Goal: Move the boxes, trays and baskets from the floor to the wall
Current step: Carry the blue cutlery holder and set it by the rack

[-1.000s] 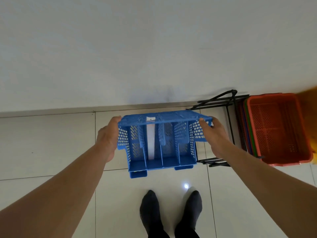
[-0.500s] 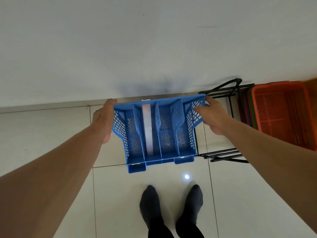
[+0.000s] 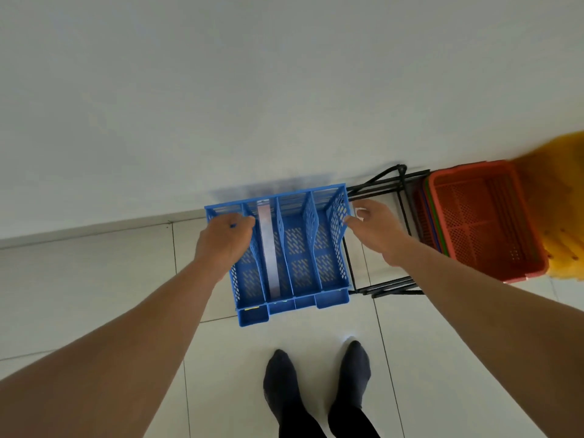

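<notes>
Blue plastic file rack [image 3: 303, 267] at foot of wall [image 3: 284, 90], apparently grounded; floor contact unclear. Left hand [image 3: 224, 238] curled over left side panel. Right hand [image 3: 376, 230] slack-fingered, fingertips at right panel. Risk: one-sided grip tilts file rack, snagging wire stand [image 3: 388, 284] just beside.

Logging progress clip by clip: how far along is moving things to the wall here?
Done, it seems: stacked orange baskets and a black wire rack stand at the wall. In hand: the blue divided tray sits against the wall, left hand gripping its left side, right hand open by its right side. Left: cannot tell; nothing behind the person shows.
</notes>
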